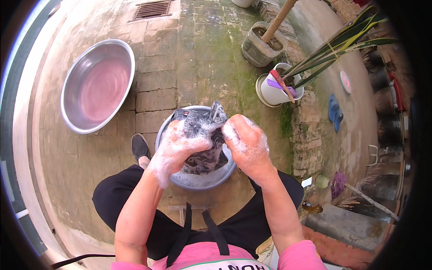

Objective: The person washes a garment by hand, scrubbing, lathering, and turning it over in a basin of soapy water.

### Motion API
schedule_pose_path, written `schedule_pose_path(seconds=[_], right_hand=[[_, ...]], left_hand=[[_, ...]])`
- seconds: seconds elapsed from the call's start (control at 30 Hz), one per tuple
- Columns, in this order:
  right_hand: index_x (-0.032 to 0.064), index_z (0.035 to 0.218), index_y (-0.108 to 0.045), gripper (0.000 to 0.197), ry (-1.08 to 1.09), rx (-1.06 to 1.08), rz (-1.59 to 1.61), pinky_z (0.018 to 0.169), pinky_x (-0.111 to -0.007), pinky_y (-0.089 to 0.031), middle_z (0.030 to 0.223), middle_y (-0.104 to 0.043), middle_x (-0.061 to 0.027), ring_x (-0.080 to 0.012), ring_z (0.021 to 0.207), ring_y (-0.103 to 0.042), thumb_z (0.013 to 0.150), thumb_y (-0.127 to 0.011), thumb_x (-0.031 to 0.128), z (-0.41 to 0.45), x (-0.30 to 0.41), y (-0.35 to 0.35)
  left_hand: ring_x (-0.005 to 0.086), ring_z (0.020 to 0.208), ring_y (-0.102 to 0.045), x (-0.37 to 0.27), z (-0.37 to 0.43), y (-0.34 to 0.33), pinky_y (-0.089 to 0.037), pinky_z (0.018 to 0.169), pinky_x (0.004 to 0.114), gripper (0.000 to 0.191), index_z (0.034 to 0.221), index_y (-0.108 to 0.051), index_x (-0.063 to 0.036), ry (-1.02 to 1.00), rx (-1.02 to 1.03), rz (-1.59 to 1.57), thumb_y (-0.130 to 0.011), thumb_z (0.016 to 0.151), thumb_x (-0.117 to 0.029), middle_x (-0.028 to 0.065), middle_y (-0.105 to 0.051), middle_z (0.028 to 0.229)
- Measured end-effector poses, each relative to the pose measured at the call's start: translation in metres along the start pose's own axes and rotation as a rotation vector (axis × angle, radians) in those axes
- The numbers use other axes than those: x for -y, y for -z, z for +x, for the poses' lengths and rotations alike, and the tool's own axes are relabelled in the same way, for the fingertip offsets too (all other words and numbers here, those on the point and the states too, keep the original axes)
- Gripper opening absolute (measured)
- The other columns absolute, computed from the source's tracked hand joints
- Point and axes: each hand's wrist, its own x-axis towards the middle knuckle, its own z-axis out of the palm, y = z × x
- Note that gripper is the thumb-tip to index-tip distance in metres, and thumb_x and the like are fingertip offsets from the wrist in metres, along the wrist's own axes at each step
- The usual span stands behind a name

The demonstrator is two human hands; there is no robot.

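Observation:
A dark wet cloth [206,158], streaked with white suds, is bunched above and inside a round blue-grey basin [199,185] with foamy water. My left hand [182,138], covered in foam, grips a bundle of the cloth over the basin's left side. At the basin's right, my right hand [246,141] is a foamy fist closed on another part of the same cloth. Between the hands a small fold of it sticks up. Foam hides several fingertips.
A large metal basin [132,81] with a pinkish inside stands at the upper left. Right of centre are a clear plastic planter [256,50] and a white ribbed pot [271,91] with a long-leaved plant. Blue slippers [334,109], a purple mop head [338,184] and a brown bottle [312,207] lie at the right.

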Motion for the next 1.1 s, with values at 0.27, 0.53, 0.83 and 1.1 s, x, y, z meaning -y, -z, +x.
schedule_pose_path(seconds=[0.27, 0.53, 0.83, 1.1], right_hand=[[-0.0004, 0.104, -0.059, 0.026, 0.375, 0.019, -0.288, 0.075, -0.043, -0.05, 0.094, -0.061, -0.0185, -0.0369, 0.085, -0.062, 0.08, -0.065, 0.007, -0.002, 0.008, 0.002], [-0.0043, 0.108, -0.058, 0.03, 0.417, 0.021, -0.6, 0.075, -0.043, -0.05, 0.092, -0.061, -0.0195, -0.0355, 0.083, -0.061, 0.082, -0.062, 0.009, -0.012, 0.003, -0.019], [0.0023, 0.088, -0.054, 0.014, 0.314, 0.048, -0.727, 0.063, -0.042, -0.047, 0.074, -0.054, -0.0143, -0.0316, 0.069, -0.059, 0.075, -0.056, 0.006, -0.012, 0.004, -0.035], [0.0024, 0.084, -0.055, 0.009, 0.27, 0.137, -0.669, 0.06, -0.043, -0.048, 0.071, -0.057, -0.0152, -0.033, 0.067, -0.061, 0.077, -0.057, 0.007, -0.013, -0.011, -0.037]], left_hand=[[0.0134, 0.085, -0.063, -0.005, 0.004, -0.004, -0.051, 0.078, 0.027, 0.04, 0.108, -0.065, 0.0, -0.021, -0.116, -0.189, -0.066, 0.069, 0.006, 0.0042, -0.068, 0.097], [0.0128, 0.081, -0.063, 0.0, 0.007, -0.005, -0.051, 0.074, 0.027, 0.034, 0.103, -0.066, 0.0001, 0.027, -0.192, -0.211, -0.066, 0.069, 0.006, 0.0035, -0.068, 0.091], [0.0119, 0.082, -0.062, 0.0, 0.005, -0.007, -0.05, 0.076, 0.027, 0.036, 0.104, -0.066, 0.0, 0.032, -0.219, -0.063, -0.068, 0.067, 0.002, 0.0037, -0.068, 0.094], [0.0093, 0.08, -0.059, -0.002, 0.0, -0.008, -0.048, 0.075, 0.025, 0.035, 0.102, -0.067, 0.0018, -0.029, -0.075, 0.051, -0.072, 0.068, 0.0, 0.0024, -0.068, 0.092]])
